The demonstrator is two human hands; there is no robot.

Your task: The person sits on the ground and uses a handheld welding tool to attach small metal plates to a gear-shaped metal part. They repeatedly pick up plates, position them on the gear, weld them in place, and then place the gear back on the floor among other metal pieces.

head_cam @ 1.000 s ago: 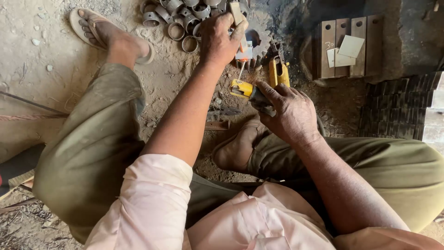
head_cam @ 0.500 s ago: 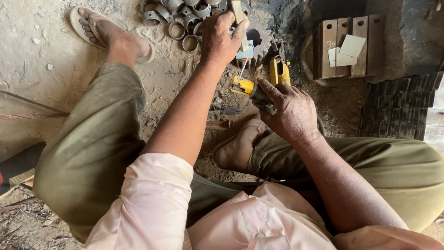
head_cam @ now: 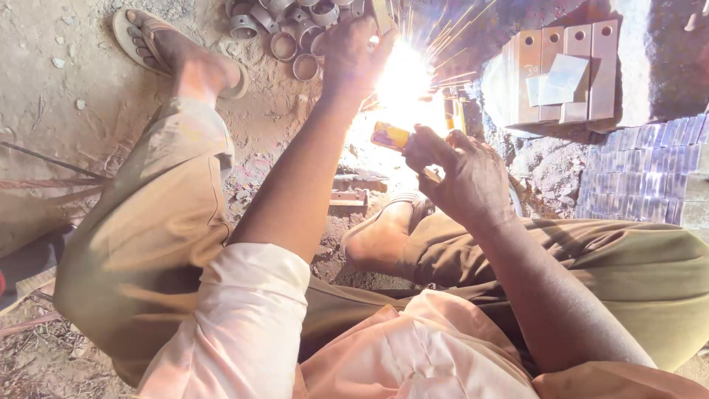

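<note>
My right hand (head_cam: 461, 174) grips the yellow handle of a welding electrode holder (head_cam: 391, 136), its tip lost in a bright white arc (head_cam: 402, 81) that throws sparks. My left hand (head_cam: 354, 55) reaches forward over the arc and holds a small metal piece (head_cam: 382, 13) down on the ground; glare hides most of that piece. I sit on the dirt with both knees apart, and my right sandalled foot (head_cam: 380, 236) is tucked in under the work.
A heap of short metal rings (head_cam: 292, 29) lies at the top beside my left sandalled foot (head_cam: 177, 52). Drilled flat metal plates (head_cam: 565, 66) lie at the upper right, stacked dark strips (head_cam: 642, 174) below them. A thin cable (head_cam: 44, 159) crosses the dirt at left.
The arc has struck: a bright flare and sparks now fill the spot between my hands, where earlier the yellow holder and the small piece were plainly visible. Both hands stay nearly in place.
</note>
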